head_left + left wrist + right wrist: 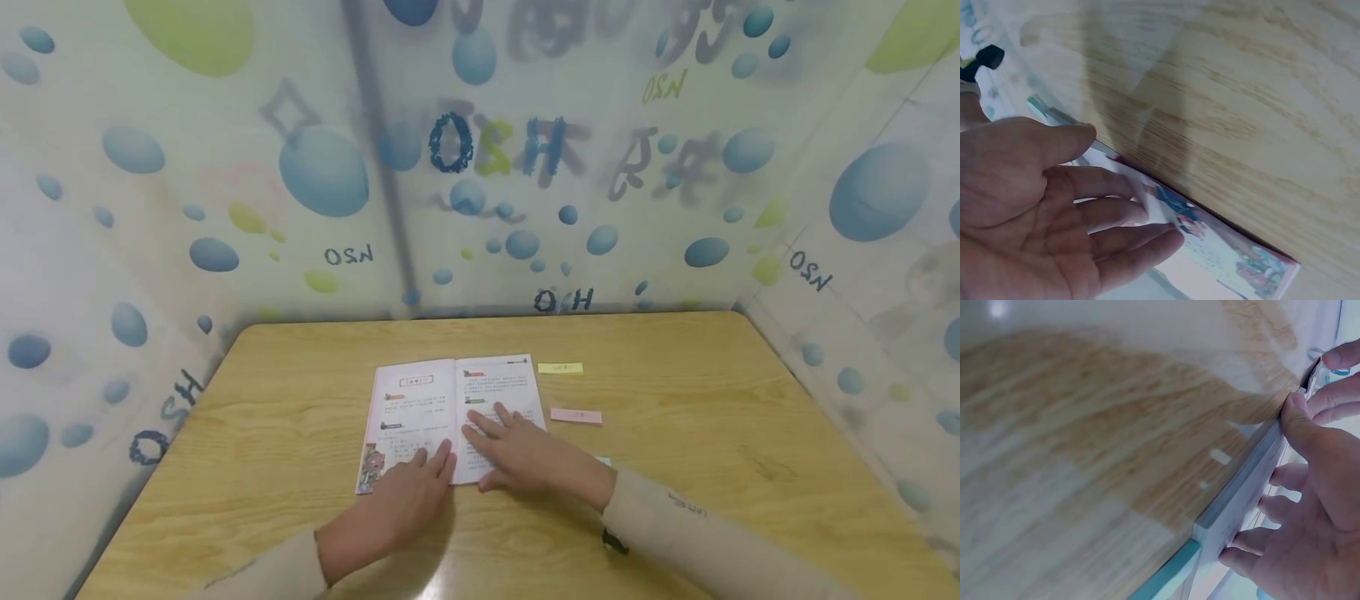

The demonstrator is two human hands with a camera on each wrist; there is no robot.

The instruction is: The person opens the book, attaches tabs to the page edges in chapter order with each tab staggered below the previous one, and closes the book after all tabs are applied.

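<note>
In the head view, an opened book [452,400] is seen lying flat on the counter [262,417], its two pages spread. The left hand [408,504] is laid on the lower left page beside the gutter, and the right hand [525,450] is spread over the right page; nothing is gripped by either. The step in hand is judged to be the flattening or steadying of the pages. For a page to be turned, a corner would need to be lifted by one hand while the spine is held by the other. Just beyond the book's right edge a yellow slip [560,367] and a pink slip [576,416] are found, so more care would be needed there; broad bare wood is left on the left side. The far edge is bounded by a patterned wall [480,208].

In the left wrist view, the fingers are seen extended and slightly bent, with bare wood beyond the book's edge.

In the right wrist view, the thumb is seen at the near edge, the fingers loosely bent; whether all fingertips are pressed down cannot be told.
</note>
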